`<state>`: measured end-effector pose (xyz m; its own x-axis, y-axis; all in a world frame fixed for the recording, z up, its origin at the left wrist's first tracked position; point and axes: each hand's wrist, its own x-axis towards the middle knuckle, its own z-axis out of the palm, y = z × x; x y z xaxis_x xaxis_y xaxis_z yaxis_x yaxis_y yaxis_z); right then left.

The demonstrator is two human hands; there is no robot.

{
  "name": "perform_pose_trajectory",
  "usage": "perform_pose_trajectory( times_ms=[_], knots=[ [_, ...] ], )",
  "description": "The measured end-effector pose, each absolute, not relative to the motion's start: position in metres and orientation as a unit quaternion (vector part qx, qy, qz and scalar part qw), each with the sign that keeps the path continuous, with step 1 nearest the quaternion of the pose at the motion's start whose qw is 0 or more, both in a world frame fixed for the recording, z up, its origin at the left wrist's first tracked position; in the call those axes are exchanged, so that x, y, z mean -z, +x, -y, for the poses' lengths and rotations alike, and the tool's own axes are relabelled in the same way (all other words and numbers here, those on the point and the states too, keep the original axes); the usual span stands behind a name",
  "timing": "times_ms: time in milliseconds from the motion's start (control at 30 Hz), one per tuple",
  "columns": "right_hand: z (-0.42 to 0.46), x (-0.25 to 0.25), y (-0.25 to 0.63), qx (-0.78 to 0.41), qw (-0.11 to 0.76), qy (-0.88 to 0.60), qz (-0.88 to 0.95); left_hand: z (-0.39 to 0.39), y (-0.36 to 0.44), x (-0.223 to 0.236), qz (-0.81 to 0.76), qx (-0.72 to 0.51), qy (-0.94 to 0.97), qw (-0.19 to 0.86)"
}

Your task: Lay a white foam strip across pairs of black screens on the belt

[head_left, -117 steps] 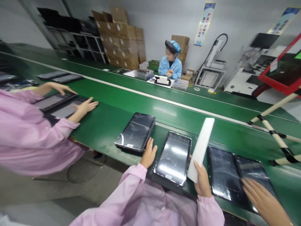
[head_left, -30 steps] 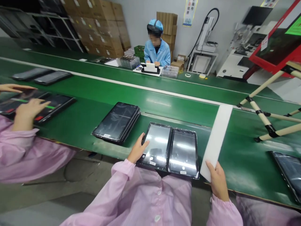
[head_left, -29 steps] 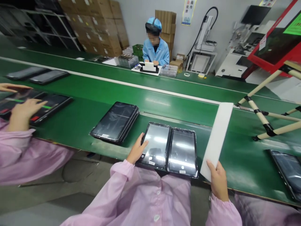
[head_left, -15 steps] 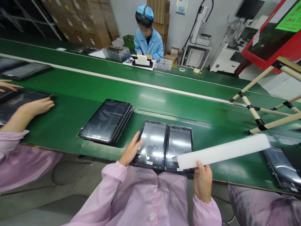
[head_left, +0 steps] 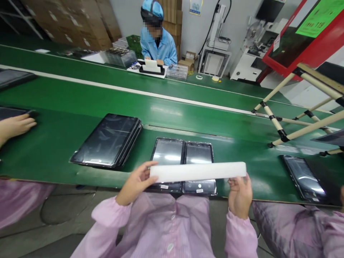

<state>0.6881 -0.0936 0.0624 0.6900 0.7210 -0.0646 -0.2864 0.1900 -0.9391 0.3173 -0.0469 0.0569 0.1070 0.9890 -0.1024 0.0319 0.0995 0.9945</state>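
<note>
I hold a long white foam strip level across two black tablets that lie side by side at the near edge of the green belt. My left hand grips the strip's left end with thumb and fingers. The strip's right end is pinched in my right hand. The strip hides the lower part of both screens. A stack of tablets lies to the left of the pair.
A co-worker's hand rests on a tablet at the far left. More tablets lie at the right, by a pink sleeve. A person in blue sits across the belts. A pipe frame stands right.
The strip swung from upright at my right side down to level over the two tablets. My left hand left the left tablet's edge and took the strip's left end.
</note>
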Motion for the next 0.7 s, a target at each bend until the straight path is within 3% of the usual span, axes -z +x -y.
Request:
perform_pose_trajectory(
  times_ms=[167, 300, 700],
  knots=[
    [0.056, -0.034, 0.704, -0.3, 0.634, -0.637, 0.319, -0.008, 0.303, -0.034, -0.574, -0.49, 0.469, 0.458],
    [0.041, -0.009, 0.696, -0.281, 0.606, -0.665, 0.334, -0.033, 0.304, -0.012, -0.607, -0.504, 0.477, 0.387],
    [0.044, 0.009, 0.699, -0.243, 0.585, -0.7, 0.331, -0.022, 0.303, 0.012, -0.594, -0.535, 0.443, 0.405]
  ],
)
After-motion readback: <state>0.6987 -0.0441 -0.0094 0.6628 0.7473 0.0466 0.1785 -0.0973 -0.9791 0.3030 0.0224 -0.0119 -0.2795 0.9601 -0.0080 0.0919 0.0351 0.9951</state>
